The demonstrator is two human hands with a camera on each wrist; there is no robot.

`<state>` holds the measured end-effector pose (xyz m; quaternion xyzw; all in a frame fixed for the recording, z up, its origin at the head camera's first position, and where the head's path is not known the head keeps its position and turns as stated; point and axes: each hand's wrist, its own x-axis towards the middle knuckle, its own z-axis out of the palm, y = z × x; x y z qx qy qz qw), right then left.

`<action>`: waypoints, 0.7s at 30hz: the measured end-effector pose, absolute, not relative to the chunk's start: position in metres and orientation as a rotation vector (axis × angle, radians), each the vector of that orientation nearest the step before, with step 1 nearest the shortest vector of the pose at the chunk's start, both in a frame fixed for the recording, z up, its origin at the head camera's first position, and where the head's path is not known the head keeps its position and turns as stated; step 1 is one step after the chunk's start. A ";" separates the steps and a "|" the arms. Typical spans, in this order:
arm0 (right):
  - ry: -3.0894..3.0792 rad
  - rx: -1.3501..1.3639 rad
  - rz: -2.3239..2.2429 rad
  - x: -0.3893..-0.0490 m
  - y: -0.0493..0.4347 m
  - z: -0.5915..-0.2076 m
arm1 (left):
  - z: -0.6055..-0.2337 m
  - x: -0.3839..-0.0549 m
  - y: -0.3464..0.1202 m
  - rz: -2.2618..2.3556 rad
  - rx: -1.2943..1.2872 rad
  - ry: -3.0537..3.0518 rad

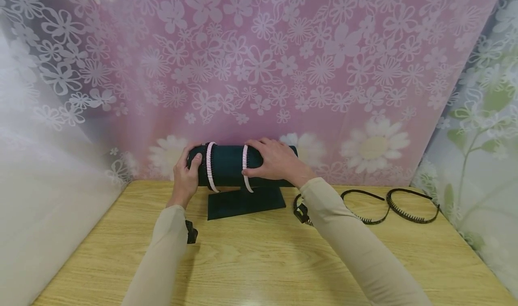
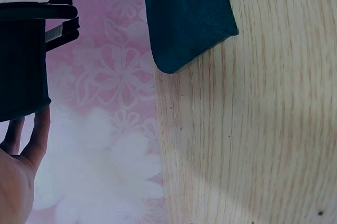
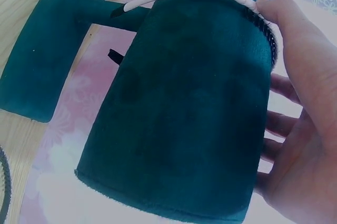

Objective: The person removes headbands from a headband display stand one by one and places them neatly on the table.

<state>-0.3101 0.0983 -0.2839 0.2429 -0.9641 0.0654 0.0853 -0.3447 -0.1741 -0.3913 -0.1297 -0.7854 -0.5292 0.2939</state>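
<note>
A dark green velvet display stand has a horizontal roll above a flat base. My left hand grips the roll's left end, thumb in front; its other fingers are partly hidden behind. Beside it a pale pink headband and a black headband sit close together around the roll. Nearer the middle is a second pale headband with dark inner teeth. My right hand holds this band, thumb pressed on its front and index finger at its top. The other right fingers reach behind the roll.
Two black toothed headbands lie on the wooden table at the right. Another dark band is partly covered by my right forearm. A flowered curtain hangs right behind the stand.
</note>
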 end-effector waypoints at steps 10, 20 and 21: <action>-2.874 0.719 0.202 -0.308 0.103 -0.283 | -0.391 -0.344 -0.174 -1.410 -0.351 -2.090; -2.873 0.710 0.214 -0.306 0.109 -0.285 | -0.392 -0.345 -0.174 -1.404 -0.334 -2.102; -2.872 0.710 0.217 -0.306 0.109 -0.286 | -0.392 -0.345 -0.173 -1.403 -0.331 -2.105</action>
